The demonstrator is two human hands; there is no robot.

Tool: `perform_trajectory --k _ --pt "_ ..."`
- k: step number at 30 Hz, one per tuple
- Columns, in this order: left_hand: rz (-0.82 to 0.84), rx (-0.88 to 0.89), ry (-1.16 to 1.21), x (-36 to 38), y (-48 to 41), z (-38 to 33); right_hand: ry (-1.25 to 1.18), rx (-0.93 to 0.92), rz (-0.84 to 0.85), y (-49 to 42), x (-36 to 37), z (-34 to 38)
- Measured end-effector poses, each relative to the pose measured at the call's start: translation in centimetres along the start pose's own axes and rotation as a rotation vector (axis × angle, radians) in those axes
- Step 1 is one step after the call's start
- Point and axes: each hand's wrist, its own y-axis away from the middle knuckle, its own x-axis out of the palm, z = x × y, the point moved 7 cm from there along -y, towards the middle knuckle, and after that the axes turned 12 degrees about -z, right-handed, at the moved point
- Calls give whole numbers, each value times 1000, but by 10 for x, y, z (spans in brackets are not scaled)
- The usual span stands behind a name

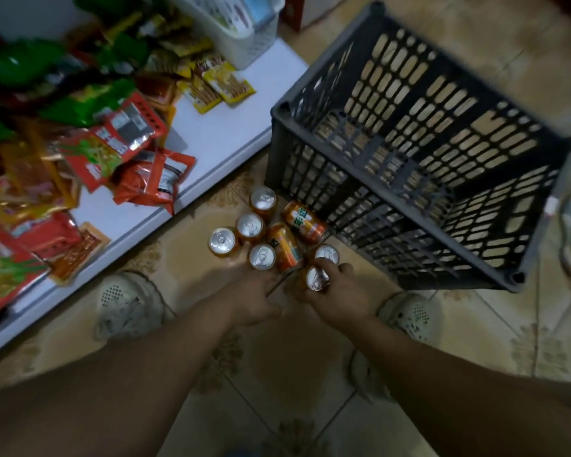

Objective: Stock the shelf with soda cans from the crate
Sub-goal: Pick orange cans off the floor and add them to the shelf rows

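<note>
**Hands among the cans on the floor**

Two forearms (165, 357) reach down between the shoes (129, 301). The right hand (335, 298) curls its fingers round an upright can (317, 278). The left hand (249, 300) is at the other cans (251, 225); blur hides its grip. They crowd the floor (310, 374) between the shelf (218, 136) edge and a crate (327, 57) corner. Bare shelf runs beside the packets (112, 143).
</note>
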Motion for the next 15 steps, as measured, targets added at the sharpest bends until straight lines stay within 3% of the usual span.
perform_trajectory --k 10,15 --pt "-278 106 332 -122 133 -76 -582 -283 -309 110 -141 144" --pt "-520 146 592 -184 215 -98 -1012 -298 -297 165 -197 219"
